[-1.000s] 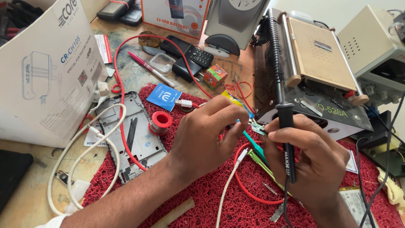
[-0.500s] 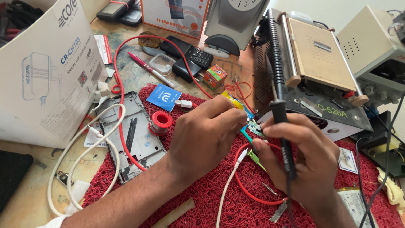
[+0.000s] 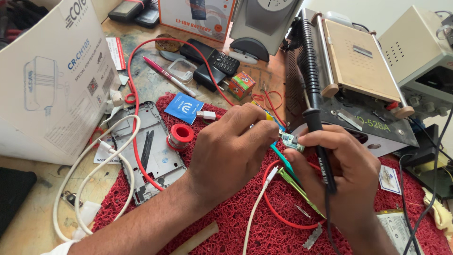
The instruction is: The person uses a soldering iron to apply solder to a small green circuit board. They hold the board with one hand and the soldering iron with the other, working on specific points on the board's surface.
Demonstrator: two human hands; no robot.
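While the red mat (image 3: 264,236) covers the surface, the right hand (image 3: 347,182) grips a black soldering iron (image 3: 317,141) upright, and the left hand (image 3: 231,151) pinches a small green circuit board (image 3: 291,140) between both hands.

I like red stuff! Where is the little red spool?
In the head view, the little red spool sits on the red mat, left of the left hand, beside the grey phone frame and below the blue packet.
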